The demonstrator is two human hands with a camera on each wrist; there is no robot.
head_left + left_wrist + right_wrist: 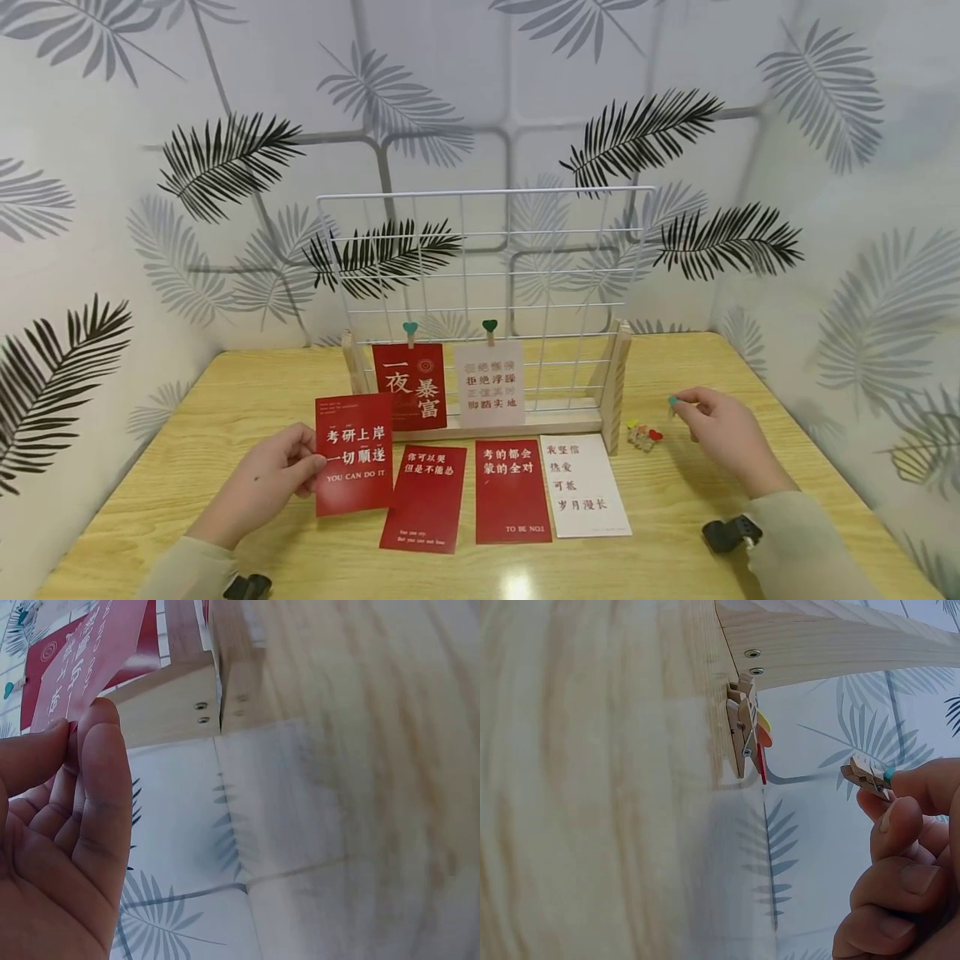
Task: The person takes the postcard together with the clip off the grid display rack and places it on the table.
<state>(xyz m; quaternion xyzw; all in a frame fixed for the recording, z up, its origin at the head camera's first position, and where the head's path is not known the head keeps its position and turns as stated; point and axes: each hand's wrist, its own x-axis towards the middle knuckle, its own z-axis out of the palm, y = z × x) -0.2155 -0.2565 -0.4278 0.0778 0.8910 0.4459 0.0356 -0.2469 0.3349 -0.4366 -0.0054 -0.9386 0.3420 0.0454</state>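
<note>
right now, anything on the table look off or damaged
Nothing looks damaged. Only spacing seems slightly odd: the flat white card nearly meets the red TO BE NO.1 card, while a clear gap separates that from the other flat red card.

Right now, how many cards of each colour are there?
Red cards: 4 (1 in the left hand, 1 on the rack, 2 on the table)
Whitish cards: 2 (1 on the rack, 1 on the table)
Total: 6

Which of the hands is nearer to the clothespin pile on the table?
Right. The right hand is just right of the clothespin pile, not touching it; the left hand is far to its left, beyond the row of lying cards.
</note>
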